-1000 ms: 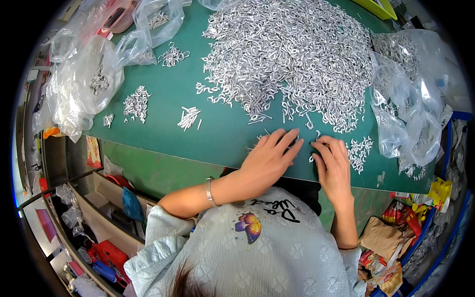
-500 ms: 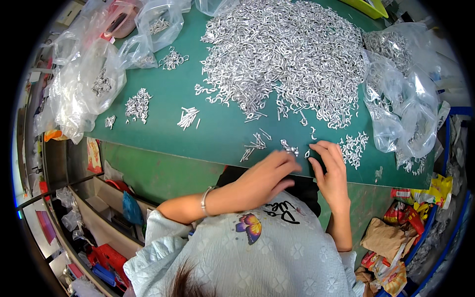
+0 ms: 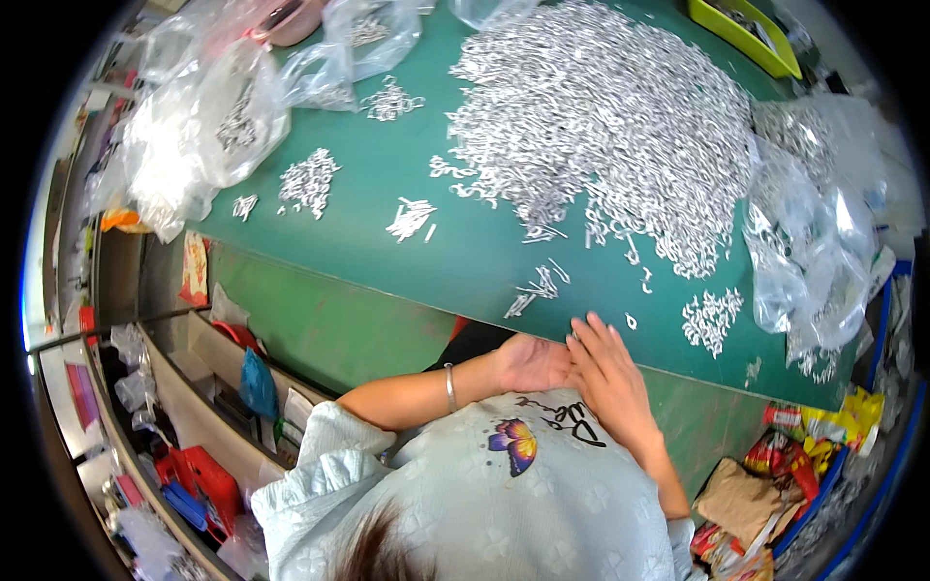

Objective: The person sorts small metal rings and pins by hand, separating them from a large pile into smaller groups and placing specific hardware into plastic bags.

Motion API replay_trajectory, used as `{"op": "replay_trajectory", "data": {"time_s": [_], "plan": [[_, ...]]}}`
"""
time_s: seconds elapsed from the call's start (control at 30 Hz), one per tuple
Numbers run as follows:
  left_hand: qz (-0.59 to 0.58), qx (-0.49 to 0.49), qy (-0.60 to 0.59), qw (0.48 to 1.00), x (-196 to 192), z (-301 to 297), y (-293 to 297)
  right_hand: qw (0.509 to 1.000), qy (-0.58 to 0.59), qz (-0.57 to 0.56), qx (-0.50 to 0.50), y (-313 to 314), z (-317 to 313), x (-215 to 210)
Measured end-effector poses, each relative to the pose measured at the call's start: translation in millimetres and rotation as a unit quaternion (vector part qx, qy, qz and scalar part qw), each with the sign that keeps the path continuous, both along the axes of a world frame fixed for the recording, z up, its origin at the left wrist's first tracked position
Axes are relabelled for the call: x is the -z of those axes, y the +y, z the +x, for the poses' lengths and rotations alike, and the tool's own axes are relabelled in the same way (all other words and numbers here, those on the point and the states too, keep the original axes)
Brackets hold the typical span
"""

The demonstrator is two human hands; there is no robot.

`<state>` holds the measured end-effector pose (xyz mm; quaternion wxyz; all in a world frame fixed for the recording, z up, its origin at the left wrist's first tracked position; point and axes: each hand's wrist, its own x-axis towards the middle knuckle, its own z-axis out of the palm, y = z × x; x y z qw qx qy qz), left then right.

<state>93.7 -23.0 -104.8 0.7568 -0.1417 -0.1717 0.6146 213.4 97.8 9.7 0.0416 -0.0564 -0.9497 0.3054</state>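
My left hand (image 3: pixel 531 364) is cupped palm up at the table's near edge, its fingertips hidden under my right hand. My right hand (image 3: pixel 614 380) lies flat and open, fingers stretched out at the edge and touching the left. Whether anything sits in the left palm cannot be seen. Just beyond my right fingertips is a single silver metal ring piece (image 3: pixel 631 321). A few thin silver pins (image 3: pixel 539 289) lie farther left of it. To the right is a small heap of silver hook-like pieces (image 3: pixel 712 320).
A large heap of silver metal pieces (image 3: pixel 605 126) covers the table's (image 3: pixel 387 261) far middle. Plastic bags with metal parts (image 3: pixel 814 232) stand at right, more bags (image 3: pixel 184 136) at left. Smaller piles (image 3: pixel 310 182) sit on the left side. A yellow-green tray (image 3: pixel 746 37) is at the far right.
My left hand has turned palm up and dropped to the table edge. My right hand has come down toward it, and the small cluster of pieces between them no longer shows on the table.
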Motion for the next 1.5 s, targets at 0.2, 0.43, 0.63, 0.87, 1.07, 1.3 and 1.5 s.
{"op": "replay_trajectory", "data": {"time_s": [0.2,0.43,0.63,0.87,1.07,1.3,1.5], "plan": [[-0.151,0.061,0.205,0.965,-23.0,-10.9,-0.7,0.990,0.091,-0.081,-0.070,-7.3,15.4,16.1],[-0.154,0.134,0.698,0.686,-67.5,-31.1,-34.4,0.955,0.246,-0.044,0.161,18.9,8.3,-4.8],[-0.276,0.141,0.463,0.831,-108.4,-50.3,-40.7,0.926,0.288,-0.008,0.245,37.1,24.0,-2.9],[-0.164,0.142,0.466,0.858,-145.6,-46.7,34.8,0.839,0.344,0.056,0.418,75.6,57.6,0.2],[-0.218,0.146,0.508,0.821,-177.3,-8.3,120.8,0.784,0.278,0.084,0.549,112.8,87.9,-3.6],[-0.101,0.209,0.471,0.851,-157.0,2.4,159.2,0.762,0.260,0.036,0.592,140.7,99.4,3.9],[-0.165,0.185,0.511,0.823,-182.6,41.0,217.5,0.748,0.267,-0.002,0.607,151.0,97.2,21.0]]}}
